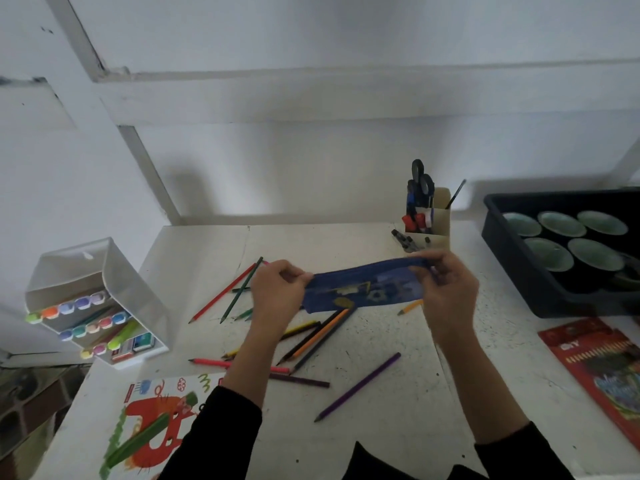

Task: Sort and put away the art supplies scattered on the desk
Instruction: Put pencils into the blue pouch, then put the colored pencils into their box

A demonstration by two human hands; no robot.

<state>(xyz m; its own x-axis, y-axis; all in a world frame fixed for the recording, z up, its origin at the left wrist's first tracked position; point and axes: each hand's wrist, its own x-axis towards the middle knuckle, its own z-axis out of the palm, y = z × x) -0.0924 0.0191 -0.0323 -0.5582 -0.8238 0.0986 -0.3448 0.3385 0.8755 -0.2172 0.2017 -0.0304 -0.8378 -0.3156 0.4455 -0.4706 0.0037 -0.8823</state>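
Coloured pencils point(311, 336) scattered on tabletop point(398, 393), blue pencil case point(363, 285) pinched at both ends by left hand point(280, 289) and right hand point(450, 289) grip.

My pencil case point(363, 289) is dark blue, with yellowish shapes on it that may be a print or things showing through; I can't tell. The tabletop point(381, 427) is white, speckled with dark flecks. On it lie a red pencil point(221, 294), a green pencil point(241, 290), an orange pencil point(318, 336) and a purple pencil point(358, 387). The tray point(512, 261) is black, its bowls point(561, 223) pale green. The pencil box point(602, 372) is red, the booklet point(152, 420) white with a red creature, my sleeves point(221, 438) black.
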